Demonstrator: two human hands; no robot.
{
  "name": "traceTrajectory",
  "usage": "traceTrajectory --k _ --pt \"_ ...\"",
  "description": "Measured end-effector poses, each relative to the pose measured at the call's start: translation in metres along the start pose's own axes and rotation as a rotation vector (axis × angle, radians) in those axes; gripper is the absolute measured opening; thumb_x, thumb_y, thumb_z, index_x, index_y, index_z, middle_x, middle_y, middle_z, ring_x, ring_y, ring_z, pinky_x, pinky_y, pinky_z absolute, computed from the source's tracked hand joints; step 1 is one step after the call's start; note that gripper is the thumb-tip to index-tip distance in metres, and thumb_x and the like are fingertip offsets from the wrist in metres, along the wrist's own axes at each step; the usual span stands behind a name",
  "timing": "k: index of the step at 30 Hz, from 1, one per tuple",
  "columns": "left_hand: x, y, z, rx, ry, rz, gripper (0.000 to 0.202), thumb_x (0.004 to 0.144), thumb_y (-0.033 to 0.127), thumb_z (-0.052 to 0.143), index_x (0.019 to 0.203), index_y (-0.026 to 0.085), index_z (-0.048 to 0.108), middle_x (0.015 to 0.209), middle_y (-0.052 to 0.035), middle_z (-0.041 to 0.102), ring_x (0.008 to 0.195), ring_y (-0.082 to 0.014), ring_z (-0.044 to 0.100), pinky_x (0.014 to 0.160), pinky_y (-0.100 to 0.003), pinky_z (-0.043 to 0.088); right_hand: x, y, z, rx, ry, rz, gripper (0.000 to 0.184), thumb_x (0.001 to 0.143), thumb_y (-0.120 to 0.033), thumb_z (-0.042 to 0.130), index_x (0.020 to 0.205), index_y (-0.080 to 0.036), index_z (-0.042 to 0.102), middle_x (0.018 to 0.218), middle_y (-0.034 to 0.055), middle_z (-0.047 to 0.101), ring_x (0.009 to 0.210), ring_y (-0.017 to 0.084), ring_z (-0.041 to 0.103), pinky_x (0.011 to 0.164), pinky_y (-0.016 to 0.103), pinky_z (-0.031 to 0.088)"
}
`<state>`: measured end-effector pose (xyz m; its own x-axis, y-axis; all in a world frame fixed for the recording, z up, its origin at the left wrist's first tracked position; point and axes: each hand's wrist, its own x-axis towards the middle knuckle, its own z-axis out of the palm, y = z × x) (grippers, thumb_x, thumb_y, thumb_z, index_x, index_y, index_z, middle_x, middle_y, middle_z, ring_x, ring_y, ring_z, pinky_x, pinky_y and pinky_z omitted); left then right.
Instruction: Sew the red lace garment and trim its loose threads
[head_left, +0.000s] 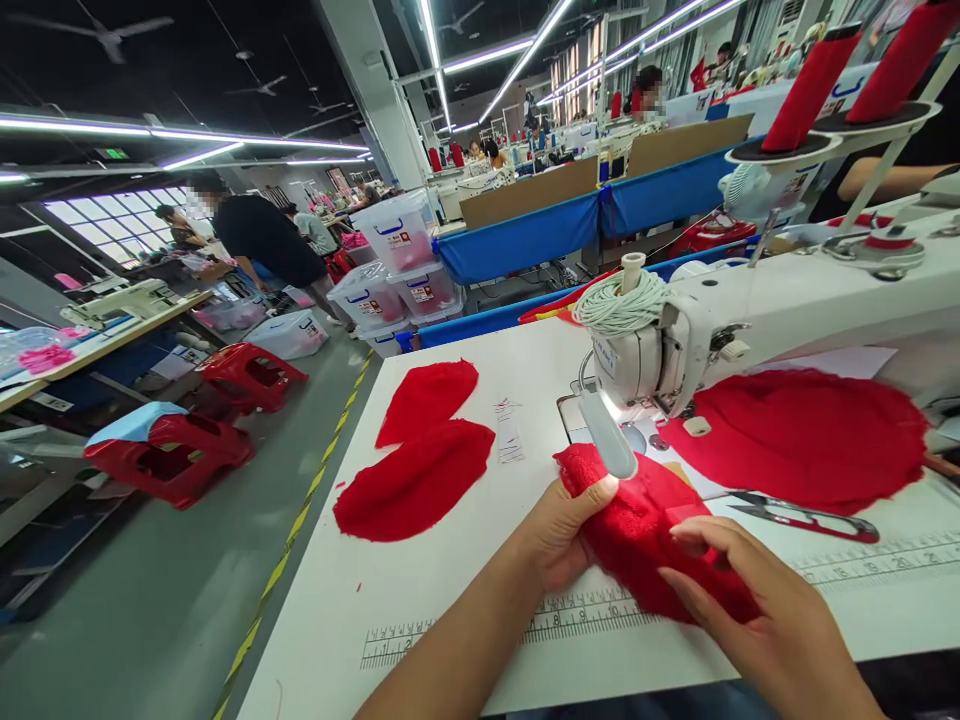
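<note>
A piece of red plush fabric [634, 530] is raised over the front of the white table, just before the sewing machine [795, 315]. Its left side is gripped by my left hand [559, 540], thumb on top and the other fingers underneath. My right hand [765, 600] is at the fabric's right side, thumb and fingers apart; whether the fingertips touch the cloth is unclear. Thread snips [810, 515] lie beyond the right hand. Behind them a larger red fabric piece [810, 435] spreads under the machine arm.
Two red fabric pieces [416, 480] lie at the table's left, beside a small paper strip [510, 432]. A printed ruler [585, 615] runs along the front. Red thread cones [810, 90] stand at upper right. Red stools [176, 455] and plastic boxes [397, 235] are on the floor. A person [262, 235] bends at left.
</note>
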<state>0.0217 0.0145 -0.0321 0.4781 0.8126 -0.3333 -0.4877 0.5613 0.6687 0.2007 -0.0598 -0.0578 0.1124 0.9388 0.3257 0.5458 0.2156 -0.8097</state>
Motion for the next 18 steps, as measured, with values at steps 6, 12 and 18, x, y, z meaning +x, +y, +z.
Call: traceTrajectory --k 6,12,18 --pt "-0.002 -0.001 0.005 -0.034 0.056 0.014 0.041 0.063 0.032 0.090 0.094 0.011 0.072 0.084 -0.0104 0.075 0.089 -0.0252 0.071 0.083 -0.033 0.053 0.003 0.007 0.012 -0.003 -0.024 -0.003 0.032 0.088 -0.059 0.057 0.097 -0.029 0.067 0.093 0.0018 0.077 0.082 0.022 0.072 0.070 0.029 0.057" --pt "-0.005 -0.002 0.011 -0.061 0.035 0.010 0.039 0.066 0.029 0.089 0.096 0.012 0.072 0.089 -0.0106 0.076 0.092 -0.0235 0.071 0.092 -0.033 0.052 0.010 0.004 0.013 -0.060 -0.024 0.126 0.033 0.089 -0.057 0.054 0.096 -0.028 0.068 0.086 0.0021 0.077 0.073 0.022 0.072 0.063 0.030 0.057" --pt "-0.004 -0.004 0.013 -0.072 -0.009 0.044 0.043 0.066 0.036 0.089 0.098 0.013 0.073 0.095 -0.0113 0.076 0.100 -0.0273 0.070 0.097 -0.038 0.050 0.017 0.016 0.009 -0.073 -0.031 0.005 0.023 0.089 -0.046 0.055 0.096 -0.028 0.070 0.095 0.0033 0.078 0.082 0.022 0.073 0.063 0.028 0.058"
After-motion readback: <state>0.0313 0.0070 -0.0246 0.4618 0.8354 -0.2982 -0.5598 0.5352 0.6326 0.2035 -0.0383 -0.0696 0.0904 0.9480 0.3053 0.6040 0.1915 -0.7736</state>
